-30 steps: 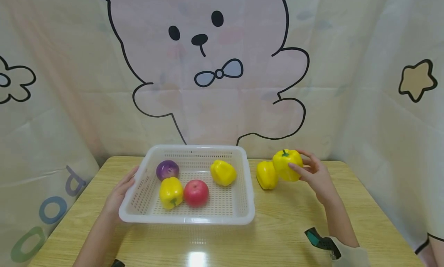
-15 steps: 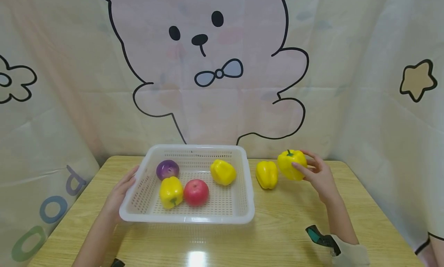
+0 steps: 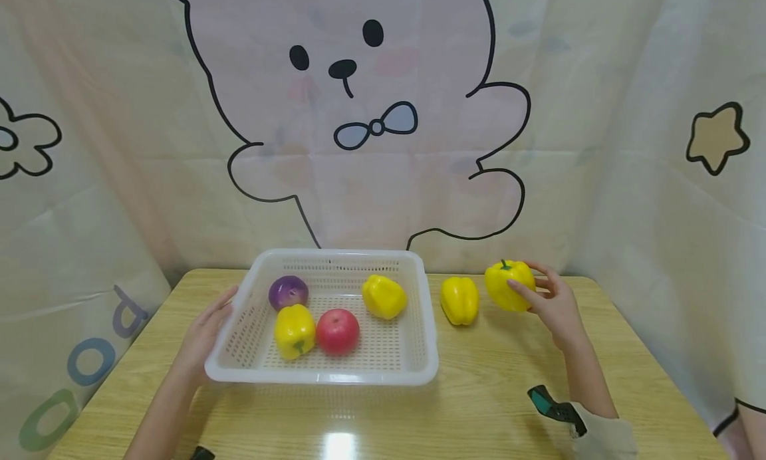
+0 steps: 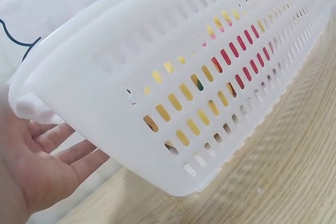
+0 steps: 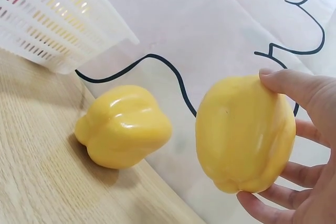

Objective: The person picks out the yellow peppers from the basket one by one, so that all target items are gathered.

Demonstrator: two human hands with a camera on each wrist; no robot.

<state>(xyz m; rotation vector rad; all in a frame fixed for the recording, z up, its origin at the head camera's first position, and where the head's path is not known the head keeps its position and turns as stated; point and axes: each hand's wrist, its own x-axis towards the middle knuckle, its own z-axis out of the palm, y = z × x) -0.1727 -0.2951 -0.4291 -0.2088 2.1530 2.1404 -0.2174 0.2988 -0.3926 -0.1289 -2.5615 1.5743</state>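
Note:
My right hand point(image 3: 556, 307) grips a yellow bell pepper point(image 3: 510, 285) with a green stem, thumb on the near side and fingers round the far side. In the right wrist view this bell pepper point(image 5: 244, 135) is held above the table. Just left of it, another yellow bell pepper point(image 3: 459, 301) lies on the tabletop. A white plastic basket point(image 3: 323, 378) stands in the middle. My left hand point(image 3: 200, 334) rests at its left end; in the left wrist view the hand's extended fingers point(image 4: 76, 153) reach under the rim, partly hidden behind the basket wall.
Inside the basket are a purple round vegetable point(image 3: 288, 292), a red round fruit point(image 3: 338, 332) and two yellow bell peppers, one at the front left point(image 3: 295, 331) and one at the back right point(image 3: 384, 297). A printed curtain point(image 3: 371, 181) hangs behind the wooden table point(image 3: 479, 407).
My right hand has shifted right with its bell pepper, opening a gap between it and the pepper on the table. My left hand and the basket have stayed in place.

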